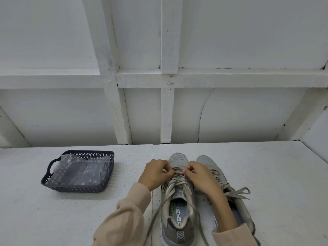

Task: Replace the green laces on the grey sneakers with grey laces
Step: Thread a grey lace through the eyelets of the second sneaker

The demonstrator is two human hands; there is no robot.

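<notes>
Fingers [169, 170] of the left hand [156, 172] and the right hand [200, 174] are curled in and pinching the lace [177, 180] of the left sneaker [177, 219], at the eyelet rows nearest the toe. Fingertips of the two hands nearly meet over the tongue. The lace reads pale grey and is crossed through the rows behind the hands. Its two loose ends run back toward the person, one off each side of the shoe opening.

Left sneaker sits on the white table [266, 174], toe pointing away from the person, insole print visible. The right sneaker [208, 163] is just beside it, parallel, and partly hidden under the right forearm. The second lace [237, 191] on that shoe is the same pale grey, with ends lying loose over the shoe's outer side.

Beige sleeves [127, 213] cover both forearms, pushed back from the wrists.

Dark perforated basket [78, 188] is on the table well to the left of the shoes, with clear plastic bags [79, 171] in it. I can't tell what the bags contain.
</notes>
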